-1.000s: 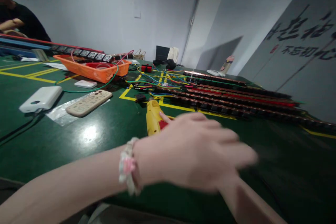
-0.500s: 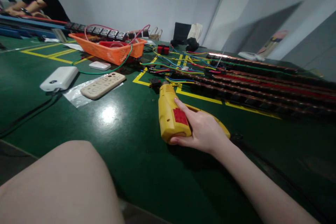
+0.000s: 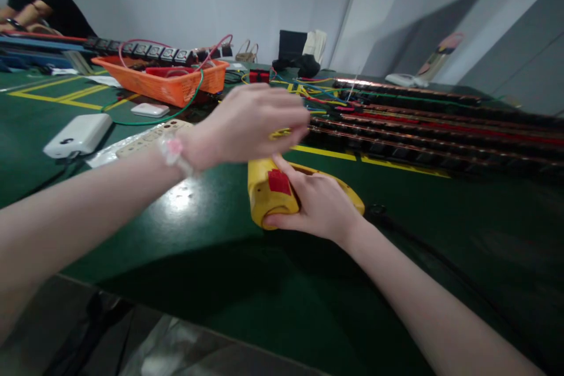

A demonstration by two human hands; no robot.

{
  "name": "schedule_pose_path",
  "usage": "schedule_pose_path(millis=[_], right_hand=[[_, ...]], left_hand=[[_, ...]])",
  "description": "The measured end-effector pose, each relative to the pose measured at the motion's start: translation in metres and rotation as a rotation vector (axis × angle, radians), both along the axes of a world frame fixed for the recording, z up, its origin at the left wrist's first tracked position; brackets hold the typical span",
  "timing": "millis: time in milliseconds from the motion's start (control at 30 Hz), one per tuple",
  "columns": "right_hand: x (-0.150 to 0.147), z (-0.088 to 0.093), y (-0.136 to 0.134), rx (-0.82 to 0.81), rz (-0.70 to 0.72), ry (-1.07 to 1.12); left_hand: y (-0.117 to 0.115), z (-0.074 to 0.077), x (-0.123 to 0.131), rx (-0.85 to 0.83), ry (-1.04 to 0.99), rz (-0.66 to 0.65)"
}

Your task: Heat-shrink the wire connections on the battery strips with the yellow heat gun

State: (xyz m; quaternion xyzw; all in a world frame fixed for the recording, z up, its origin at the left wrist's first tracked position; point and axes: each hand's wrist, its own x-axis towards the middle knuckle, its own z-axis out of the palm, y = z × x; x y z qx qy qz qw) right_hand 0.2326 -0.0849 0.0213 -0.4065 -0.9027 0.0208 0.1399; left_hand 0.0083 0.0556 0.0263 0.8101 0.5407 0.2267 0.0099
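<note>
My right hand (image 3: 324, 205) is wrapped round a yellow heat gun (image 3: 259, 191) with a red label, which lies on the green table. The gun points away from me, toward the wires. Over its front end hangs my left hand (image 3: 259, 120), smeared by motion, with a bracelet (image 3: 174, 150) on the wrist. It hides the gun's nozzle. The left fingers look bent, but whether they hold anything cannot be made out. Short yellow wires (image 3: 281, 134) show right by them, and coloured wires (image 3: 324, 100) run from long dark strips with copper-coloured edges (image 3: 396, 140) at the right.
An orange basket (image 3: 176, 89) with parts stands at the back left. Nearer are a white device (image 3: 79, 135) on a black cable, a small white case (image 3: 150, 110) and a beige remote (image 3: 132, 145). A black cord (image 3: 423, 247) trails right. A person (image 3: 48, 3) sits far left.
My left arm has come in from the left, bringing the hand over the heat gun's front. My right hand keeps its grip on the gun. The view has shifted slightly right.
</note>
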Motion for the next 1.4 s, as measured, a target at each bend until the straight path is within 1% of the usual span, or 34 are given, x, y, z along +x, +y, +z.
schedule_pose_path(millis=[67,100,133,167,200,267,300,367,433,567,600,667,733,833,900,933,1000,1067,1167,1233,1333,1400], right_hand=[[0.001,-0.001,0.0,0.018,0.018,-0.006],[0.001,-0.002,0.0,0.019,0.014,-0.002],[0.002,-0.002,0.0,0.015,0.011,0.001],[0.002,-0.003,0.0,0.006,0.013,0.003],[0.003,-0.003,0.0,-0.001,0.016,0.007],[0.004,-0.003,-0.001,-0.019,0.027,0.016],[0.004,-0.003,-0.001,-0.031,0.03,0.019],[0.005,-0.003,-0.001,-0.055,0.035,0.024],[0.006,-0.002,-0.002,-0.07,0.038,0.035],[0.007,-0.002,-0.002,-0.071,0.046,0.053],[0.007,-0.002,-0.002,-0.074,0.046,0.054],[0.007,-0.002,-0.002,-0.086,0.045,0.061],[0.008,-0.002,-0.002,-0.1,0.046,0.068],[0.008,-0.001,-0.001,-0.103,0.057,0.07],[0.009,-0.002,-0.001,-0.091,0.064,0.075],[0.008,-0.002,0.0,-0.083,0.068,0.078],[0.008,-0.002,0.0,-0.063,0.077,0.085],[0.007,-0.002,0.0,-0.041,0.078,0.085],[0.007,-0.002,0.0,-0.014,0.081,0.072],[0.008,-0.002,0.0,0.004,0.091,0.062],[0.009,-0.002,0.0,0.031,0.093,0.033],[0.01,-0.001,0.0,0.033,0.08,-0.002]], left_hand=[[0.009,0.016,-0.008,0.064,0.066,-0.016],[0.017,0.019,-0.014,0.058,0.104,0.004],[0.028,0.018,-0.021,0.026,0.142,0.043],[0.039,0.014,-0.027,-0.038,0.169,0.097],[0.051,0.007,-0.034,-0.068,0.213,0.136],[0.071,-0.011,-0.044,-0.03,0.271,0.189],[0.078,-0.019,-0.048,-0.011,0.281,0.194],[0.085,-0.03,-0.05,0.01,0.247,0.192],[0.087,-0.036,-0.048,0.006,0.167,0.212],[0.092,-0.044,-0.044,0.008,-0.032,0.304],[0.095,-0.046,-0.045,0.017,-0.081,0.302],[0.102,-0.049,-0.048,0.046,-0.156,0.228],[0.109,-0.046,-0.055,0.046,-0.168,0.086],[0.115,-0.034,-0.069,-0.075,-0.09,-0.106],[0.115,-0.023,-0.081,-0.148,-0.029,-0.179],[0.113,-0.019,-0.087,-0.148,0.005,-0.191],[0.109,-0.013,-0.099,-0.069,0.101,-0.142],[0.105,-0.011,-0.11,0.022,0.213,-0.075],[0.102,-0.015,-0.12,0.082,0.337,-0.093],[0.102,-0.017,-0.122,0.121,0.344,-0.085],[0.106,-0.017,-0.124,0.181,0.275,0.006],[0.111,-0.015,-0.124,0.18,0.248,0.066]])
